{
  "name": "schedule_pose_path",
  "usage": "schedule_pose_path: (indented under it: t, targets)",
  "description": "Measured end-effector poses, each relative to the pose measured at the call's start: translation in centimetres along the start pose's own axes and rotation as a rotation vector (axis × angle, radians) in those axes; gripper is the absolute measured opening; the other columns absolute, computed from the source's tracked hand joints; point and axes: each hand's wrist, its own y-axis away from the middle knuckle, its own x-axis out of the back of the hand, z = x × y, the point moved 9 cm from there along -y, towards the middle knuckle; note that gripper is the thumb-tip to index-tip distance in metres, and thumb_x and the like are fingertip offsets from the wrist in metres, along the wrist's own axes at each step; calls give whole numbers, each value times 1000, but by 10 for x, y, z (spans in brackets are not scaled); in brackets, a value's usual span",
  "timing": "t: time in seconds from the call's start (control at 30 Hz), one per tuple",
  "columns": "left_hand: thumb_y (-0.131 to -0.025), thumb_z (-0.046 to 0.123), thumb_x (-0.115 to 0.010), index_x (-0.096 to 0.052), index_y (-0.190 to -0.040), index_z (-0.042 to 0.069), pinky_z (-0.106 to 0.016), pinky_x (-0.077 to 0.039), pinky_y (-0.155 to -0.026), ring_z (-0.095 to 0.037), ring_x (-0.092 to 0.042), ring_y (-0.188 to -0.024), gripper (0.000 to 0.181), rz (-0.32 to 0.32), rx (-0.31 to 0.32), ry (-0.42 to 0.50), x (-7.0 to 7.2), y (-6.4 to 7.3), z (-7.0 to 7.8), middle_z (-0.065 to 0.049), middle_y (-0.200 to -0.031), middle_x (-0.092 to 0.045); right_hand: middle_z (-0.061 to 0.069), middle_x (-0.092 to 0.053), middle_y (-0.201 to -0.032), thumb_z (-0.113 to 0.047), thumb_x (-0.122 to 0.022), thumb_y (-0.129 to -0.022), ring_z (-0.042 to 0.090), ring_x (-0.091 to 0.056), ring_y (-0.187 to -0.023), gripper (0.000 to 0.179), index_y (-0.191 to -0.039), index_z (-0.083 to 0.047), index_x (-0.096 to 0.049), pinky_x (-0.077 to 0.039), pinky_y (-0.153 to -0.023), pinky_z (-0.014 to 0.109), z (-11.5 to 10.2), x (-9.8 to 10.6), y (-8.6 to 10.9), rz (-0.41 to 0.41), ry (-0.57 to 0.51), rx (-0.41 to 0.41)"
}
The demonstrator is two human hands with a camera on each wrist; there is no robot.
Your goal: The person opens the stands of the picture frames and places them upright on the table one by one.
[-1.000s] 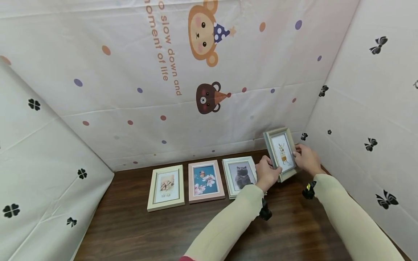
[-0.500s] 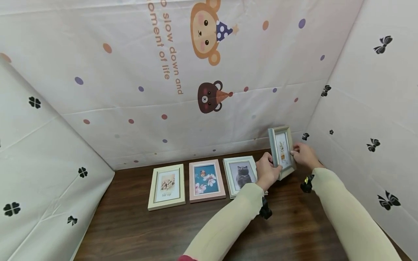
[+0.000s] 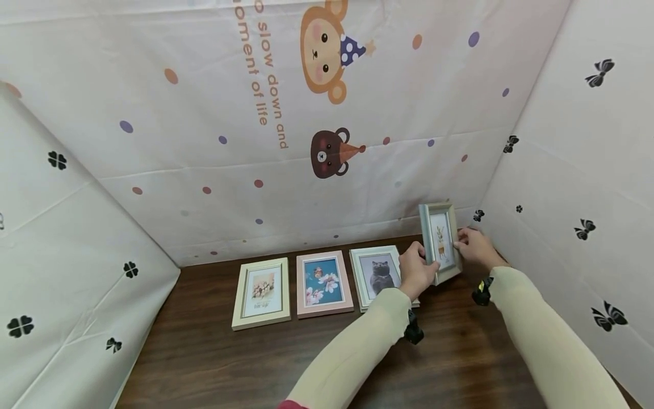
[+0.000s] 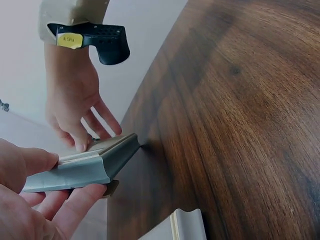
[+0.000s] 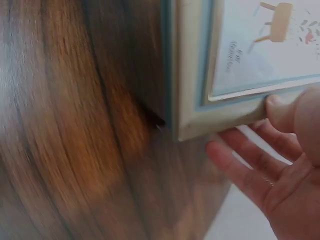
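A grey-green photo frame (image 3: 440, 241) with a potted plant picture stands tilted up at the back right of the table. My left hand (image 3: 416, 271) grips its left side; in the left wrist view the thumb lies on the front and the fingers behind (image 4: 75, 210). At the opposite side my right hand (image 3: 477, 250) pinches the rim, its thumb (image 5: 282, 112) on the front. The frame's lower edge is close to the tabletop; whether all of it touches, I cannot tell. Just left lies a white frame (image 3: 364, 284) with a grey cat picture, partly covered by my left hand.
A pink frame (image 3: 325, 311) with blossoms and a cream frame (image 3: 237, 307) with a flower picture lie face up further left on the dark wood table (image 3: 214, 363). A printed cloth wall (image 3: 286, 204) rises behind, and another (image 3: 552, 187) stands close on the right.
The grey-green frame has turned a little, so its left side shows more and its front looks narrower. It has shifted slightly right, then dipped slightly. Both hands keep their hold.
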Motion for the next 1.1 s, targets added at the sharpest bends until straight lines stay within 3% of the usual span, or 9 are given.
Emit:
schedule_pose_path:
  t: [0.13, 0.33, 0.47, 0.63, 0.8, 1.1]
  targets:
    - [-83, 8, -86, -56, -93, 5, -22, -38, -55, -4, -44, -59, 32, -7, -10, 7, 0, 0, 0, 9, -64, -47, 42, -56, -124, -10, -50, -106, 52, -60, -108, 44, -138, 19, -41, -55, -81, 55, -3, 7, -1, -12, -12, 17]
    - [-84, 8, -85, -56, -94, 4, -23, -38, -56, -5, -44, -59, 30, -15, -25, 20, 0, 1, 1, 8, -65, -47, 36, -61, -111, -10, -48, -104, 44, -63, -89, 53, -151, 10, -34, -52, -71, 53, -31, 46, 2, 220, -9, 59]
    - [-85, 9, -85, -54, -91, 7, -24, -38, -56, -6, -44, -60, 31, -16, -25, 14, 2, 1, 3, 8, -66, -47, 34, -60, -117, -19, -48, -107, 45, -63, -94, 59, -157, 4, -27, -52, -72, 55, -66, 59, 9, 253, 3, 91]
    - [-85, 9, -85, -53, -88, 8, -22, -39, -55, -5, -46, -61, 32, -12, -36, 14, 4, 0, 6, 4, -68, -53, 36, -56, -126, -30, -45, -111, 49, -61, -102, 62, -160, 2, -25, -51, -78, 60, -109, 62, 19, 264, -8, 143]
    - [-84, 8, -85, -57, -90, 7, -20, -43, -56, -4, -51, -64, 29, 0, -61, 16, 6, -3, 7, -5, -77, -65, 35, -56, -128, -36, -45, -111, 49, -60, -103, 64, -160, 0, -25, -50, -79, 62, -132, 55, 22, 257, -6, 154]
    - [-84, 8, -85, -58, -92, 7, -18, -42, -54, -3, -51, -61, 28, -6, -73, 24, 7, -6, 5, 0, -70, -62, 35, -60, -119, -35, -56, -106, 38, -65, -72, 65, -158, -5, -32, -51, -60, 50, -151, 44, 20, 272, 34, 130]
